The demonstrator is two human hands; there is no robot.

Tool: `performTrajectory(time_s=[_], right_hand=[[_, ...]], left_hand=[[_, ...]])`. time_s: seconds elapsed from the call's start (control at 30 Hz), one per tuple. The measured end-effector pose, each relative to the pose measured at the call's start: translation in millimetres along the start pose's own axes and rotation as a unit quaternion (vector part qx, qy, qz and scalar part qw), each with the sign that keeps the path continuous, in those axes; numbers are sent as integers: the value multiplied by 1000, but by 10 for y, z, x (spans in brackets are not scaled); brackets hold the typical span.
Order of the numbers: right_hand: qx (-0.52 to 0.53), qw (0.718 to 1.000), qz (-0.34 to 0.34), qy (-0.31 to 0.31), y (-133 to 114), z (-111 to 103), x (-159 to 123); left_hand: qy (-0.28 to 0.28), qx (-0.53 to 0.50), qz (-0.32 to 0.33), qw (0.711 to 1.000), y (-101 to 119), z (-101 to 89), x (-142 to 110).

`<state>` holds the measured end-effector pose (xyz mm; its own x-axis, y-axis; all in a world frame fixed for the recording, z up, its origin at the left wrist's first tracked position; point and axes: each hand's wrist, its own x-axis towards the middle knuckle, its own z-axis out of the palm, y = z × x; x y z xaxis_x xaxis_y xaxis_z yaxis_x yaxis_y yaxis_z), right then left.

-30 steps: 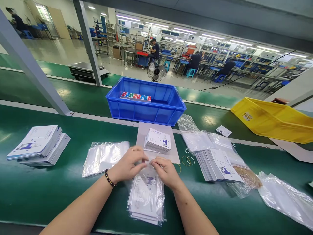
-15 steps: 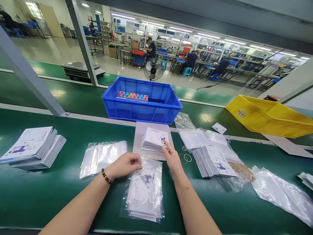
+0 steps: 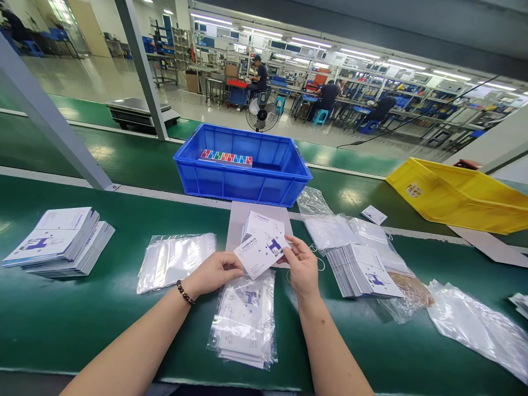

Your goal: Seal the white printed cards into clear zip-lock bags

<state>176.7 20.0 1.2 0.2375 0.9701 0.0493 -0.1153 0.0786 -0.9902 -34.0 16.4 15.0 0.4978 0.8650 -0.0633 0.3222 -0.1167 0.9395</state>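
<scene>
My right hand (image 3: 303, 267) pinches a white booklet (image 3: 262, 252) by its right edge, thumb on top; a purple figure is printed on it. The booklet is tilted over a stack of similar booklets (image 3: 264, 220) on a pale board (image 3: 235, 223). My left hand (image 3: 216, 272), a beaded bracelet on its wrist, has its fingers closed by the booklet's lower left corner and the top of a clear plastic bag (image 3: 247, 324). Whether they grip either cannot be seen. That bag lies flat with booklets inside or under it. Left of it rests a pile of clear bags (image 3: 175, 261).
Booklet stacks lie at left (image 3: 61, 239) and right (image 3: 365, 272). A blue crate (image 3: 243, 184) with colourful boxes stands behind, a yellow bin (image 3: 457, 192) at far right. Loose plastic bags (image 3: 474, 313) and rubber bands (image 3: 320, 264) lie rightward. A metal post (image 3: 61, 104) slants at left.
My right hand has lifted a booklet from the stack and drawn it left and towards me. My left hand has shifted slightly, staying by the bag's top.
</scene>
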Motion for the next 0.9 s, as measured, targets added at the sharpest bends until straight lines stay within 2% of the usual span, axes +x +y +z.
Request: performTrajectory(time_s=[0.1,0.17,0.3,0.37,0.43,0.6,0.8,0.9], right_hand=[[-48,997,18,-65,-30,-14,-14],[-93,985,28,-141,-54,-7,-28],[-165,923,11,-348,-99,44,-85],[-162,899,25,-407,-102,67,-115],[-154,898,49,-409,-91,79,-135],[-142,933,53,-328,-71,82,-151],[-130,942,58,-304,-83,98,-162],[-133,940,58,-310,-84,110,-182]], left_hand=[[21,-27,-5,999,-16,8,5],[22,-41,-3,999,-29,37,6],[56,-69,24,996,-44,126,11],[67,-89,37,993,-49,158,16],[68,-127,14,989,-59,173,22],[64,-198,-94,974,-106,165,33],[90,-213,-64,971,-93,206,34],[144,-219,-51,964,-77,268,32]])
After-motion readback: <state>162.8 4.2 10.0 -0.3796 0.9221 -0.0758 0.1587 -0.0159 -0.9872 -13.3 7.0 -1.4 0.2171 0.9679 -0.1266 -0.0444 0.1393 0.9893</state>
